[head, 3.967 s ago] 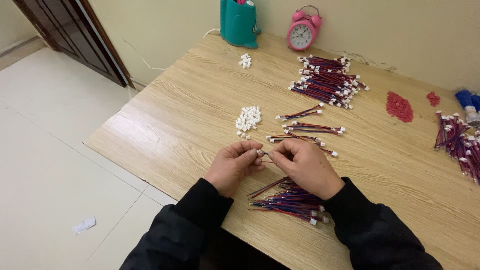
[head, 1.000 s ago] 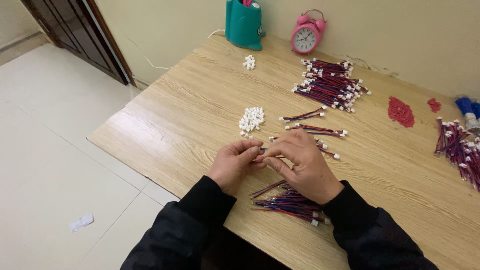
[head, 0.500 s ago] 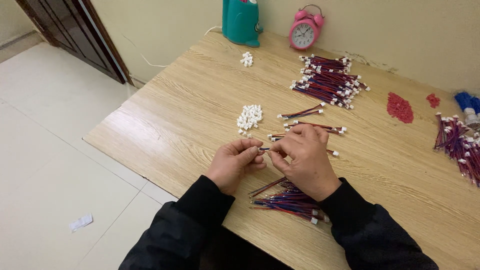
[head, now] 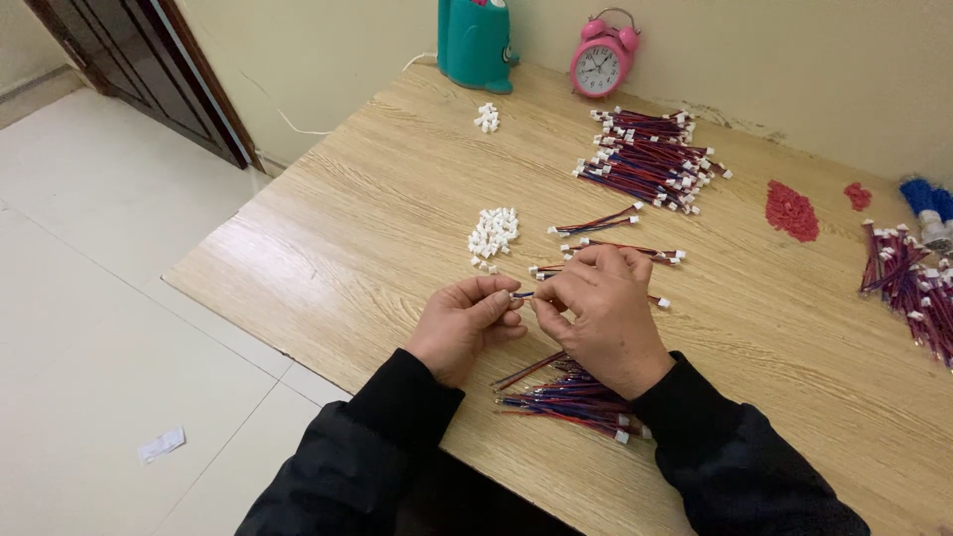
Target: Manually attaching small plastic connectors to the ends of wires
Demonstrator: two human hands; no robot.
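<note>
My left hand (head: 465, 323) pinches the end of a short red-and-blue wire lead (head: 522, 295) between thumb and forefinger, fingers curled tight around it. My right hand (head: 602, 313) meets it from the other side, fingertips (head: 544, 303) closed on the same lead, so both hands touch at the small gap between them, just above the near edge of the wooden table (head: 377, 228). Whether a connector sits on the lead's tip I cannot tell; it is hidden by the fingers.

Under my right wrist lies a loose bundle of wires (head: 571, 397) in the same colours. Just beyond my hands a small heap of white plastic connectors (head: 492, 234) sits beside a few finished leads (head: 608, 246) with white ends. Farther back lies a large pile of finished leads (head: 650, 159), with a smaller cluster of white connectors (head: 486, 117) to its left. A teal container (head: 476, 42) and a pink alarm clock (head: 603, 62) stand against the wall. To the right sit red bits (head: 791, 210) and another wire pile (head: 908, 283).
</note>
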